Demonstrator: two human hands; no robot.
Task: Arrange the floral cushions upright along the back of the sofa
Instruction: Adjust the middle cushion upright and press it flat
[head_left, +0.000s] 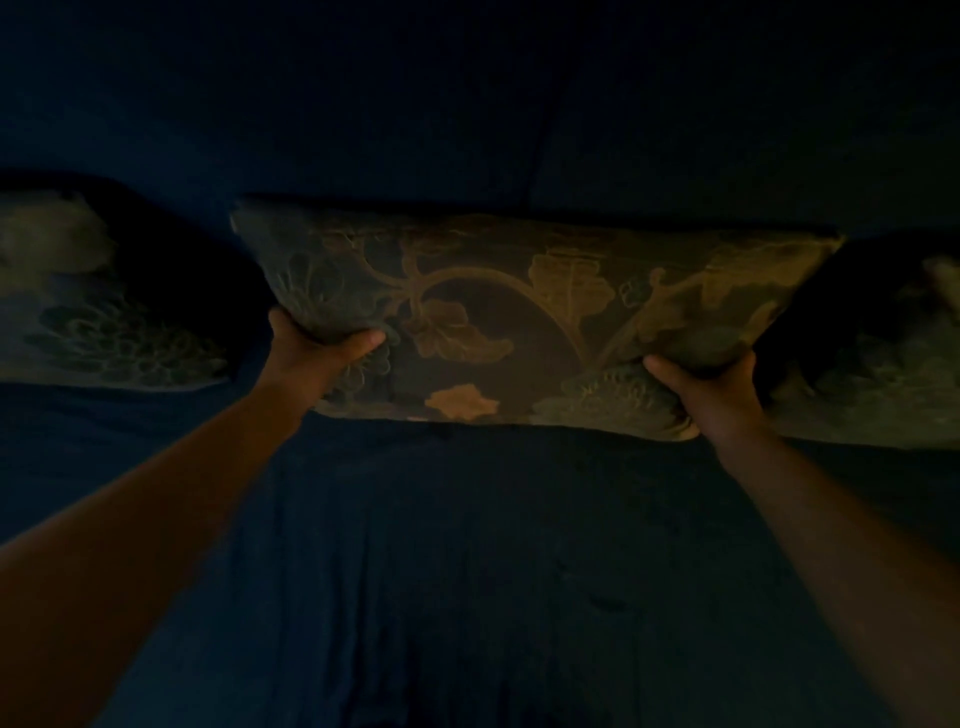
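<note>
Both my hands clamp the middle floral cushion (519, 306), left hand (317, 348) and right hand (711, 384) at its lower corners, its long axis lying across me against the sofa back (467, 104), equally near each.

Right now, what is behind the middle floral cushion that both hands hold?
Behind the middle cushion, held by the left hand and right hand, rises the dark blue sofa back. The part directly behind is covered, so anything there cannot be seen.
</note>
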